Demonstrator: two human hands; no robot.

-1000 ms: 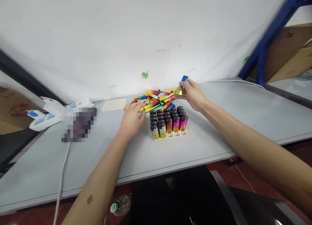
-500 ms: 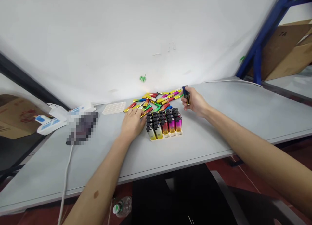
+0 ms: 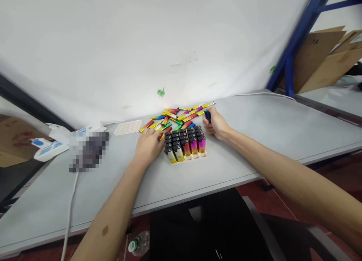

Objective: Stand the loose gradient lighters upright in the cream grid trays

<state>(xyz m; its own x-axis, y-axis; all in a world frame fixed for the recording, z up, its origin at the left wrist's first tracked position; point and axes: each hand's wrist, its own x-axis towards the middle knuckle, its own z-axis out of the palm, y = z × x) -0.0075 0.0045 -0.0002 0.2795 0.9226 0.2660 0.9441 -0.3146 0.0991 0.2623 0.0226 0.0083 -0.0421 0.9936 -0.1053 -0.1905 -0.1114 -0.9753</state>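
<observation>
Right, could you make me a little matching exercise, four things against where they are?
1. Blue lighter
2. Clear bottle
3. Scattered lighters
4. Tray without lighters

A. Down by the red floor
B. Between the power strip and the left hand
C. Gripped in the right hand
D. Lying near the wall, behind the upright rows

Pairs: 1-C, 2-A, 3-D, 4-B

Both bare forearms reach from the near edge toward the middle, converging. The left hand [image 3: 149, 146] lies palm down, its fingers loosely bent and pointing far. The right hand [image 3: 216, 123], farther out, is curled in a closed grip, thumb uppermost, wrist nearly straight.
</observation>
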